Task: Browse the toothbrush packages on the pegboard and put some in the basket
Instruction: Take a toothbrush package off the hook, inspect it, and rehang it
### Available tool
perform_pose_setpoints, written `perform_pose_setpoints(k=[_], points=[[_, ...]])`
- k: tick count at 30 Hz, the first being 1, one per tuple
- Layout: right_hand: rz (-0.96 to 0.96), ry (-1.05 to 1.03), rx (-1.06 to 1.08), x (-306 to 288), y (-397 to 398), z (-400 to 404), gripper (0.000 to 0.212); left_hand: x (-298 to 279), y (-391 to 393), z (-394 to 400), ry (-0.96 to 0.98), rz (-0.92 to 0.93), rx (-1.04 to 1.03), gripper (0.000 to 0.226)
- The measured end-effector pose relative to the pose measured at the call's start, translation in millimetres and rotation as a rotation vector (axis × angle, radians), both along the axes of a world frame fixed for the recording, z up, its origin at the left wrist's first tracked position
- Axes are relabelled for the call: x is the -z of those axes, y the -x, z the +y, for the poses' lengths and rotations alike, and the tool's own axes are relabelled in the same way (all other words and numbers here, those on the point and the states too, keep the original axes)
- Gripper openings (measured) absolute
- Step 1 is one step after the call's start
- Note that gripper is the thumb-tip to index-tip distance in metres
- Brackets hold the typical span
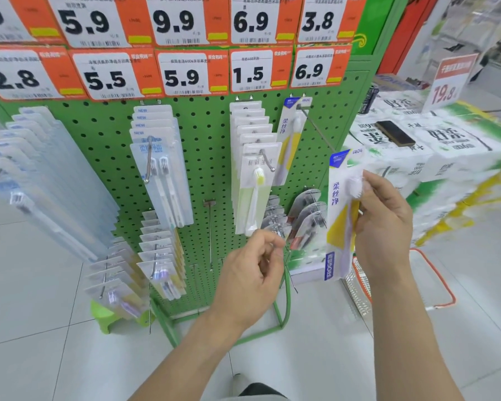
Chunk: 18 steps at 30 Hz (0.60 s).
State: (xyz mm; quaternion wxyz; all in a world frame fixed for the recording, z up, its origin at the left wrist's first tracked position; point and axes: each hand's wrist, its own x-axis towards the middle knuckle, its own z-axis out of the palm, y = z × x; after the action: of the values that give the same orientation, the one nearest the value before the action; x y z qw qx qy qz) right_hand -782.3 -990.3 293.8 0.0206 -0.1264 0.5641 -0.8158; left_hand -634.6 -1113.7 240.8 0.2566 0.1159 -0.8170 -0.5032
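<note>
My right hand (383,224) grips a white, yellow and blue toothbrush package (339,215), held upright off the pegboard (206,134), to its right. One like package (292,140) still hangs on the upper right hook. My left hand (253,273) hovers in front of the lower pegboard with its fingers loosely curled and nothing in them. Stacks of other toothbrush packages hang at the middle (253,172) and left of middle (159,166). The orange-rimmed basket (443,282) stands on the floor at the lower right, partly hidden by my right forearm.
Orange price tags (182,73) line the top of the green pegboard. Stacked white tissue packs (434,149) with a dark phone (395,134) on top stand at the right. More packages (38,180) hang on the left. Bare hooks (210,227) stick out low on the board.
</note>
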Motion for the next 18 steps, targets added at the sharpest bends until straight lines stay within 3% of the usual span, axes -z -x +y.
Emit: perform_pose_setpoints(k=[4,9,12,18], points=[[-0.007,0.005,-0.049,1.5,-19.6,5.6,0.039,-5.6,-3.8,3.5,-0.068,0.033,-0.019,0.009],[0.043,-0.209,-0.132,25.1,-54.6,-2.8,0.02,-12.7,-11.1,6.4,-0.229,0.068,-0.002,0.039],[0.061,-0.309,-0.234,44.7,-76.0,-12.5,0.016,-10.5,-20.5,-0.6,-0.332,0.1,-0.061,0.033],[0.013,-0.389,-0.415,66.1,-107.2,-32.2,0.016,1.2,-42.2,-23.6,-0.296,0.049,-0.25,0.024]])
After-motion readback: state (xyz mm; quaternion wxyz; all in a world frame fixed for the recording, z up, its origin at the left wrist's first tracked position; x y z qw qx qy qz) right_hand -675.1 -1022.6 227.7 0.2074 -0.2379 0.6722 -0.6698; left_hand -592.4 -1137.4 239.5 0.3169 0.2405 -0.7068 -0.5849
